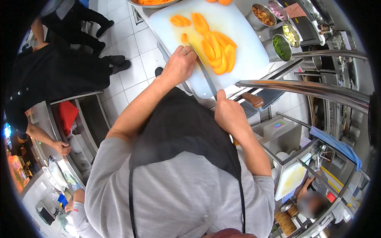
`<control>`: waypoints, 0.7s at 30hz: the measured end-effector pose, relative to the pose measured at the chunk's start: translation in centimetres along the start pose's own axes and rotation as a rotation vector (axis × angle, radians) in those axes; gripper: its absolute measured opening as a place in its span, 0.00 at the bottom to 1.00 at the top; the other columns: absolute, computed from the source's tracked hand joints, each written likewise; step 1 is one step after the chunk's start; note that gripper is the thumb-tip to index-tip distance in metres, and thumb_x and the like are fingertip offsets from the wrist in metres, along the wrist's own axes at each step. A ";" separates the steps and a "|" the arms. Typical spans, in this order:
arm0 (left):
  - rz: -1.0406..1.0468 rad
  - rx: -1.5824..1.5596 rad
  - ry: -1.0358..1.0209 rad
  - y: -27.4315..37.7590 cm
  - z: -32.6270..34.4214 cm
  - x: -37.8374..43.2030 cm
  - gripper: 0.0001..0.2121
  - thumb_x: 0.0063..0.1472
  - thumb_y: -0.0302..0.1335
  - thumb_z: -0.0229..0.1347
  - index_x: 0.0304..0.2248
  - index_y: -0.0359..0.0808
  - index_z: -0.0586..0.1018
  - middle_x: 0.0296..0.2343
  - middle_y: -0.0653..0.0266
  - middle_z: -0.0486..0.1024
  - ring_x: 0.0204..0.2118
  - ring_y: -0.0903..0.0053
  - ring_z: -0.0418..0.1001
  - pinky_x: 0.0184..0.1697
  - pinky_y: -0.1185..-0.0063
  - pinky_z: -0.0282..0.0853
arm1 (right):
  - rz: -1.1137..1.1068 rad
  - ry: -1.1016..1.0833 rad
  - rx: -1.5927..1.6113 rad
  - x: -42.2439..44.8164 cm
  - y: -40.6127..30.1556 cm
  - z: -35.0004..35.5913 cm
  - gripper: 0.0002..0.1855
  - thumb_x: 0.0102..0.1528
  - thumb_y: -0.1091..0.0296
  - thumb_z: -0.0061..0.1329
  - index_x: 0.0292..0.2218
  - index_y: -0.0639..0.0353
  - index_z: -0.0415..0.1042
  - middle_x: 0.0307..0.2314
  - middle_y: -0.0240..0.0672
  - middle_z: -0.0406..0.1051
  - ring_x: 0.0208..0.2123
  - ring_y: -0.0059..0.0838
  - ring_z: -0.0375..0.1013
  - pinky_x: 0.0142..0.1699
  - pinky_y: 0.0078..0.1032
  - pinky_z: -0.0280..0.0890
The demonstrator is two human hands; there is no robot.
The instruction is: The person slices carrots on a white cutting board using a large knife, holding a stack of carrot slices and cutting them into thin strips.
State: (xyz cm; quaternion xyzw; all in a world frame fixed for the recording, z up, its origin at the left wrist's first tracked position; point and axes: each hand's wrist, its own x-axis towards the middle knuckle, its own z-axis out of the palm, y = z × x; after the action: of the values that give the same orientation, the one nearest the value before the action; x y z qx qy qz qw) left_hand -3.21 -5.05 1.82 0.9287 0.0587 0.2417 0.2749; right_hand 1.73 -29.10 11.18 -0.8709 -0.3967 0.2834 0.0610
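My right hand (230, 111) grips the handle end of a kitchen knife (205, 73), its long blade lying diagonally over a white cutting board (250, 44). Curled at the blade's far half is my left hand (181, 64), wearing a ring; what lies under its fingers is hidden. A small orange carrot piece (184, 37) shows just beyond those fingertips. To the right of the blade, long carrot slices (218, 52) overlap in a pile. Further up lie another sliced carrot portion (200, 23) and a smaller group of slices (180, 20).
A metal bowl of shredded carrot (154, 2) stands beyond the board. Metal containers (278, 47) of cut ingredients line its right. A wooden handle (253, 100) juts near my right hand, below a metal rail (306, 89). A co-worker in black (59, 71) stands at left.
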 end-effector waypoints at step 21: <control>-0.041 -0.169 -0.095 -0.1 -1.4 0.6 0.06 0.56 0.17 0.61 0.34 0.33 0.83 0.32 0.56 0.81 0.40 0.59 0.80 0.43 0.68 0.77 | 0.005 0.076 0.056 -0.7 -0.3 -0.4 0.08 0.63 0.73 0.41 0.40 0.69 0.62 0.21 0.63 0.74 0.29 0.66 0.78 0.39 0.57 0.71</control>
State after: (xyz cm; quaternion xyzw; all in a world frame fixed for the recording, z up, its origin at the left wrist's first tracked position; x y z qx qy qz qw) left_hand -3.32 -4.11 3.04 0.9113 0.0441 0.1957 0.3596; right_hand 1.38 -29.41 11.89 -0.8801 -0.3838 0.2611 0.0998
